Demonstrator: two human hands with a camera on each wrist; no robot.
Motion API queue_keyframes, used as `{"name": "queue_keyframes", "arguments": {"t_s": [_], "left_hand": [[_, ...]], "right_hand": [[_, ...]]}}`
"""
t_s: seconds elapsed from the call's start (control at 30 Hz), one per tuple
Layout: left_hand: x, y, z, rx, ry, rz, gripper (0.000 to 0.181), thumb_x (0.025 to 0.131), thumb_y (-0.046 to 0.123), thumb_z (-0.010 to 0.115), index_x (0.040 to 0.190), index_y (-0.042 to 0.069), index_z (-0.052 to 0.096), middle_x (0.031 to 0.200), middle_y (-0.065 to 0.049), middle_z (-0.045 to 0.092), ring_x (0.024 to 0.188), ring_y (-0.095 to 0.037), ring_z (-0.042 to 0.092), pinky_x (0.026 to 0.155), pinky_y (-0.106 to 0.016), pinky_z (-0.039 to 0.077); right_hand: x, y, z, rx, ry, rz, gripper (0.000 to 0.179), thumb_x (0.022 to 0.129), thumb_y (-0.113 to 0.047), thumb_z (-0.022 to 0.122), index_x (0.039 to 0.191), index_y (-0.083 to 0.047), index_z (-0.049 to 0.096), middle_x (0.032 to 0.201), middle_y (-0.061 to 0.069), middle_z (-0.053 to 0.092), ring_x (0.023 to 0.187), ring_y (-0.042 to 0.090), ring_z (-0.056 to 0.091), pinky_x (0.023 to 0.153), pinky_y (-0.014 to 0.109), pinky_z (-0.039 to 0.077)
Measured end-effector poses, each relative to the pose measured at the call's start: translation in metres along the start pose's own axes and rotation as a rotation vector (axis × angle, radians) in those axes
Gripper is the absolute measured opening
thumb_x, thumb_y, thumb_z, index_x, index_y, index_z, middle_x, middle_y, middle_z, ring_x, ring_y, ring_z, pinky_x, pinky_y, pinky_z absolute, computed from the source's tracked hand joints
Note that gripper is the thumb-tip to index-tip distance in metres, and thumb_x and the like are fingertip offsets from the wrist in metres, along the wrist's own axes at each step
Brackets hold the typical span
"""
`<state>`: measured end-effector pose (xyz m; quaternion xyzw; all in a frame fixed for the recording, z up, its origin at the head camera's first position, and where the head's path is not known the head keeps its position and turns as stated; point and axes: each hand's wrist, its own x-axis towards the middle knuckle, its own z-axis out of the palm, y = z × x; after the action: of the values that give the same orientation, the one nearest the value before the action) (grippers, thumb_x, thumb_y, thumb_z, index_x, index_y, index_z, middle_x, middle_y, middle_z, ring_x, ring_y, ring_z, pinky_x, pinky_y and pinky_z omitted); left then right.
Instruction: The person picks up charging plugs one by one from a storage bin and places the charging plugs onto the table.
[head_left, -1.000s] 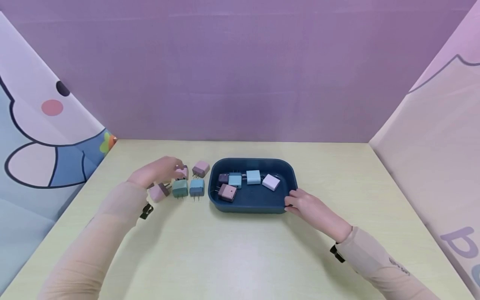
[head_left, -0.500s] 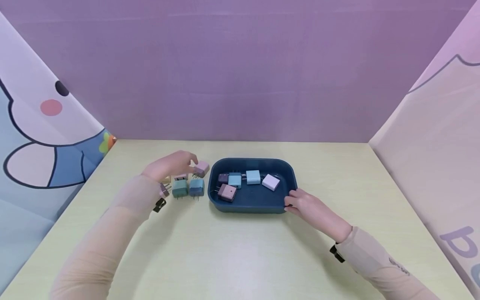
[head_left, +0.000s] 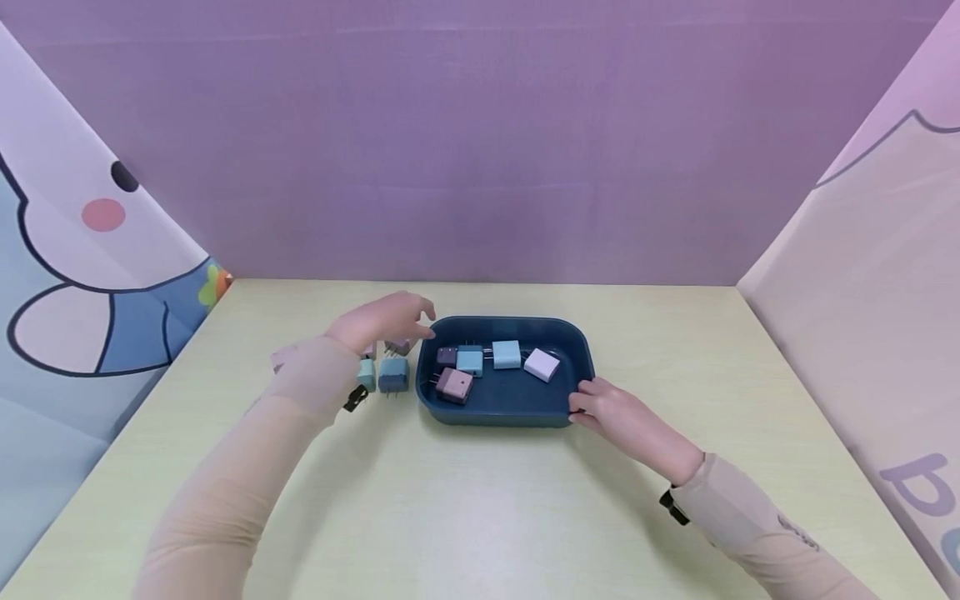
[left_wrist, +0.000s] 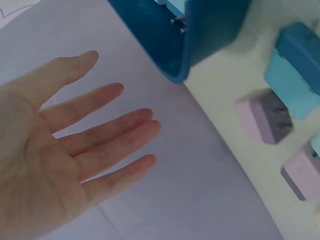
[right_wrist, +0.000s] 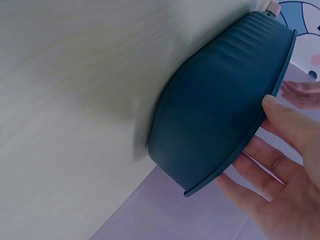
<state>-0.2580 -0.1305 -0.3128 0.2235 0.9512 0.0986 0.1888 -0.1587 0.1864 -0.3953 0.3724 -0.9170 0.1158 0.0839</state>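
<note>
My left hand (head_left: 382,321) hovers at the left end of a dark blue plastic bin (head_left: 510,415), over the loose plug adapters. In the left wrist view its fingers are spread and hold nothing. My right hand (head_left: 618,421) pinches the bin's rim at the near right corner, thumb outside, as the right wrist view shows. Inside the bin lie a pink plug adapter (head_left: 454,385), a light blue one (head_left: 506,354), a white one (head_left: 542,364), and others in blue and dark purple. Left of the bin, a two-tone blue adapter (head_left: 393,375) rests on the table.
A pink-and-mauve adapter (left_wrist: 262,117) and another pink adapter (left_wrist: 305,172) sit on the pale wooden table (head_left: 480,508), partly covered by my left arm in the head view. A purple backdrop (head_left: 480,150) rises behind, with printed cloth panels at both sides.
My left hand has moved right and away from me, passing from the loose adapters toward the bin's left end. The right hand, the bin and its contents have stayed put.
</note>
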Motion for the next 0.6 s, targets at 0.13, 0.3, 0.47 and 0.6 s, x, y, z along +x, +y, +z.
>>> {"name": "queue_keyframes", "arguments": {"t_s": [0.13, 0.3, 0.47, 0.6], "left_hand": [[0.007, 0.011, -0.001, 0.003, -0.014, 0.016, 0.041, 0.088, 0.023, 0.054, 0.124, 0.003, 0.048, 0.124, -0.013, 0.049, 0.105, -0.024, 0.051, 0.092, -0.040, 0.039], [0.016, 0.023, 0.000, 0.034, -0.021, 0.044, 0.040, 0.088, 0.023, 0.055, 0.122, 0.003, 0.050, 0.124, -0.012, 0.050, 0.107, -0.023, 0.050, 0.092, -0.037, 0.040], [0.026, 0.035, 0.001, 0.060, -0.040, 0.066, 0.039, 0.087, 0.022, 0.055, 0.121, 0.004, 0.051, 0.124, -0.010, 0.050, 0.110, -0.022, 0.048, 0.093, -0.035, 0.039], [0.033, 0.042, 0.002, 0.068, -0.048, 0.086, 0.038, 0.087, 0.021, 0.055, 0.121, 0.004, 0.051, 0.124, -0.009, 0.049, 0.112, -0.022, 0.047, 0.093, -0.035, 0.039]], "right_hand": [[0.000, 0.000, 0.000, -0.001, 0.011, -0.009, 0.008, 0.075, -0.010, 0.068, 0.077, -0.012, 0.061, 0.071, -0.005, 0.046, 0.067, 0.008, 0.041, 0.057, 0.018, 0.041], [0.001, 0.001, 0.001, 0.002, 0.016, -0.022, 0.008, 0.075, -0.009, 0.068, 0.076, -0.012, 0.060, 0.070, -0.005, 0.045, 0.067, 0.009, 0.040, 0.056, 0.018, 0.041], [0.001, 0.001, 0.000, -0.004, 0.005, -0.005, 0.008, 0.076, -0.010, 0.068, 0.076, -0.012, 0.061, 0.071, -0.006, 0.046, 0.067, 0.008, 0.040, 0.057, 0.018, 0.041], [0.002, 0.001, -0.001, -0.007, -0.003, 0.004, 0.007, 0.076, -0.010, 0.068, 0.077, -0.013, 0.061, 0.071, -0.006, 0.046, 0.067, 0.008, 0.040, 0.056, 0.017, 0.041]]}}
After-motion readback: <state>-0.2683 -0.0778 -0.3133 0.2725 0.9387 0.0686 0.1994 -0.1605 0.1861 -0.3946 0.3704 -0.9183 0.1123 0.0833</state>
